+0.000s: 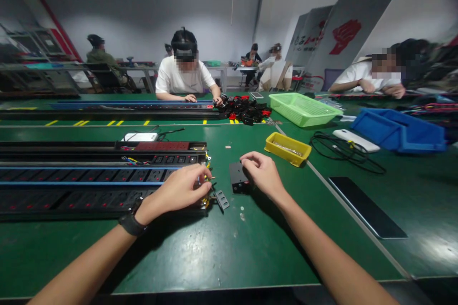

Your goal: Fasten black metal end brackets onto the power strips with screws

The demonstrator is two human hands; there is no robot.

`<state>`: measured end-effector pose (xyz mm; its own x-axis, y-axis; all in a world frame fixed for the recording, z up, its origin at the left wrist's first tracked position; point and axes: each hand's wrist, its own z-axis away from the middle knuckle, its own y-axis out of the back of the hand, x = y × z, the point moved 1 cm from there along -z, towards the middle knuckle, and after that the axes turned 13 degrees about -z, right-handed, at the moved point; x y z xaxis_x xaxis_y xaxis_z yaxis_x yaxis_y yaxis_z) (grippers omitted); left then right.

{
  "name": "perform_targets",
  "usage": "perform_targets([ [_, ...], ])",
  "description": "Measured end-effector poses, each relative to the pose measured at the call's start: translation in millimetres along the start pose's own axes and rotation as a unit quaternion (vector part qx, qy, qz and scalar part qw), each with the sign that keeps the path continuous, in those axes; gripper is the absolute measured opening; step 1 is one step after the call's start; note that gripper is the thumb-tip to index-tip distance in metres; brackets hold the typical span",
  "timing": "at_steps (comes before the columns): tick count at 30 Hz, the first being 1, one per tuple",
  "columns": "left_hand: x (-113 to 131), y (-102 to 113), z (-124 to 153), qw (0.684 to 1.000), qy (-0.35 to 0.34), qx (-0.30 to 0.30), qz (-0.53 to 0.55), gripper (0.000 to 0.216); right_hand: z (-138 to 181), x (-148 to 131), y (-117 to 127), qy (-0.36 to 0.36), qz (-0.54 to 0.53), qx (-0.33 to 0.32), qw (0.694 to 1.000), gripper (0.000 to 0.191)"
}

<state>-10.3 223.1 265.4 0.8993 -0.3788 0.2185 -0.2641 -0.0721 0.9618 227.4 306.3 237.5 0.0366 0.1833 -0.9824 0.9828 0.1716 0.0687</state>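
Observation:
My left hand point(184, 188), with a black watch on its wrist, is over the right end of the long black power strips point(107, 198). Its thumb and forefinger are curled together around something too small to make out. Just below those fingertips is a small grey slotted bracket point(222, 201). A short gap to the right, my right hand point(264, 174) grips the right edge of a black metal plate point(236, 176) with holes along its lower side. Coloured wire ends show at the strips' open ends, partly covered by my left hand.
A yellow tray point(286, 155) of small metal parts is beyond my right hand. Behind it are a green basket point(304, 116), a blue bin point(393, 133), a black cable point(343, 155) and a pile of black and red parts point(246, 110). A dark phone-like slab point(367, 207) lies right. A person works opposite.

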Motion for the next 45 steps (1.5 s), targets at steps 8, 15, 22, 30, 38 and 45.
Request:
perform_targets([
  [8, 35.1, -3.2, -0.2, 0.962, -0.083, -0.003, -0.258, 0.048, -18.0, -17.7, 28.4, 0.020, -0.009, 0.027, 0.999, 0.030],
  [15, 40.4, -8.1, 2.5, 0.956, -0.071, -0.018, -0.286, 0.055, -19.1, 16.5, 48.9, 0.000, -0.047, 0.073, 0.996, 0.033],
  [22, 48.1, -6.8, 3.5, 0.952, -0.046, -0.024, -0.301, 0.050, -21.0, 28.5, 55.9, 0.010, -0.050, 0.083, 0.995, 0.030],
  [30, 75.5, -6.3, -0.9, 0.957, -0.061, -0.019, -0.284, 0.053, -20.5, 27.6, 59.9, 0.026, -0.052, 0.099, 0.993, 0.030],
  [38, 93.5, -20.3, 24.9, 0.980, -0.048, -0.003, -0.195, 0.051, -17.2, 25.9, 58.7, 0.028, -0.054, 0.100, 0.993, 0.032],
  [45, 82.8, -30.0, 61.4, 0.991, -0.004, 0.015, -0.135, 0.046, -12.0, 23.5, 53.2, 0.021, -0.051, 0.078, 0.995, 0.031],
])
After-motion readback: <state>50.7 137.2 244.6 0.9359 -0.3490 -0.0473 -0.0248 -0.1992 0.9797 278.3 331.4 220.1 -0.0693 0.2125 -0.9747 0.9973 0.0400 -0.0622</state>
